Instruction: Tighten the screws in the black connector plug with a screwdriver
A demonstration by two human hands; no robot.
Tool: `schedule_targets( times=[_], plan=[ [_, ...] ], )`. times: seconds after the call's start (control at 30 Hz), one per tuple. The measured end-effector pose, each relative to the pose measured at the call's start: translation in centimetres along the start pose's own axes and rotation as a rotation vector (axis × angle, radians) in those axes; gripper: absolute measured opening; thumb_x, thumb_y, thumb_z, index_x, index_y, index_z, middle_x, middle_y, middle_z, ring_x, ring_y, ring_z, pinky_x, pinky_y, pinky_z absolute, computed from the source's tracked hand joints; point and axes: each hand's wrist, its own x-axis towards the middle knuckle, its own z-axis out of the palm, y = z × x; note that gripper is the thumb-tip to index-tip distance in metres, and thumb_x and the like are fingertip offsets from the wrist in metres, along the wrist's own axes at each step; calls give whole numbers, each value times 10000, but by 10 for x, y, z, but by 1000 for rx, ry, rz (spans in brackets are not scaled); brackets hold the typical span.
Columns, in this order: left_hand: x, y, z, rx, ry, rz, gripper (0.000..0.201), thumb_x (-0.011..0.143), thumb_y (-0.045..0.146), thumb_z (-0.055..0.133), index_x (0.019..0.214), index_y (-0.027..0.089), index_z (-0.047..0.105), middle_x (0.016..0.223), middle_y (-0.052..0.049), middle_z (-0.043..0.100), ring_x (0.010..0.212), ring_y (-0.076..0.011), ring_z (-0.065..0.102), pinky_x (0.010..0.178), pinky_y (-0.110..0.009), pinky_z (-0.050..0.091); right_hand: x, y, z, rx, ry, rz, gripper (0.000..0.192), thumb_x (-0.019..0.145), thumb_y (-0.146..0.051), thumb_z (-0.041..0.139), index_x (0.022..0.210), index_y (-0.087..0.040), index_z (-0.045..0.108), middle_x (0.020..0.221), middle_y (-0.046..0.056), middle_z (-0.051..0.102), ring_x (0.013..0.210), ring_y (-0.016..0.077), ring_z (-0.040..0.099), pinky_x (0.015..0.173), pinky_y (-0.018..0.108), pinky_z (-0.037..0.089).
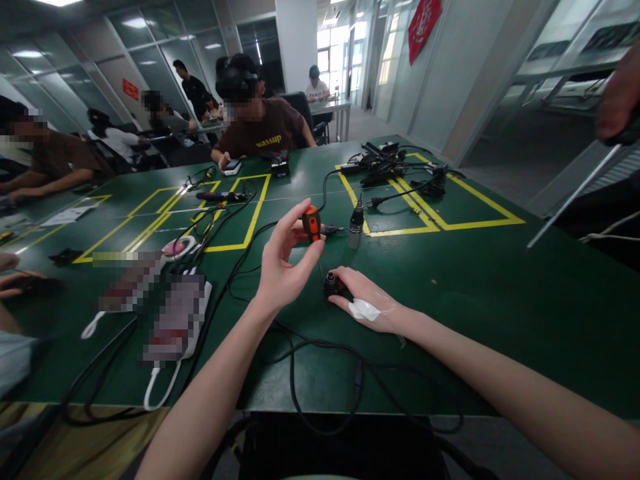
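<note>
Between the thumb and fingers of my left hand (287, 263) is a screwdriver (312, 225) with an orange and black handle. Its thin shaft points down toward a small black cylindrical part (330, 285), but whether the tip touches it I cannot tell. My right hand (367, 300) is closed round that black part, low over the green table; a white patch sticks to the back of this hand. Just beyond stands an upright black and silver tool (355, 225) with a pointed tip. A dark cable end (336, 229) lies beside it, partly behind the screwdriver.
Black cables (320, 343) loop over the green table (480, 313) near me. Phones (175, 320) with white cables lie left. A pile of black cords (383, 163) sits beyond, among yellow tape lines. A person (265, 123) sits opposite; another person's hand (620, 100) holds a rod at right.
</note>
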Motion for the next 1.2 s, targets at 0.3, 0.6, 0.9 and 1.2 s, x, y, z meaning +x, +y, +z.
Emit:
schedule_targets(
  times=[0.3,0.6,0.9,1.2],
  plan=[
    [2,-4,0,74,79,47,651,892,343,866,1476,341,578,1171,-15,699,924,-120,675,770,-199,590,0,-1,0,-13,5,0,303,980,-235,711,1258,-203,597,1134,114,706,1032,297,680,932,475,565],
    [-2,2,2,36,1,5,582,1035,271,672,1576,317,462,1227,-65,761,1035,-177,770,922,-308,637,0,-2,0,0,-7,12,321,973,-222,714,1270,-196,596,1135,116,708,1035,295,683,943,482,568],
    [2,-3,0,110,78,55,625,943,272,808,1508,319,544,1201,-27,729,947,-123,707,857,-227,614,0,-2,-1,5,-10,9,314,980,-236,709,1272,-201,598,1138,115,702,1037,294,675,949,483,563],
    [-1,0,1,80,38,28,599,1000,292,738,1544,321,488,1144,-39,784,1008,-170,766,846,-272,615,1,-1,-1,9,-11,13,325,978,-237,707,1278,-197,589,1132,116,704,1026,294,675,947,495,565]
  ],
)
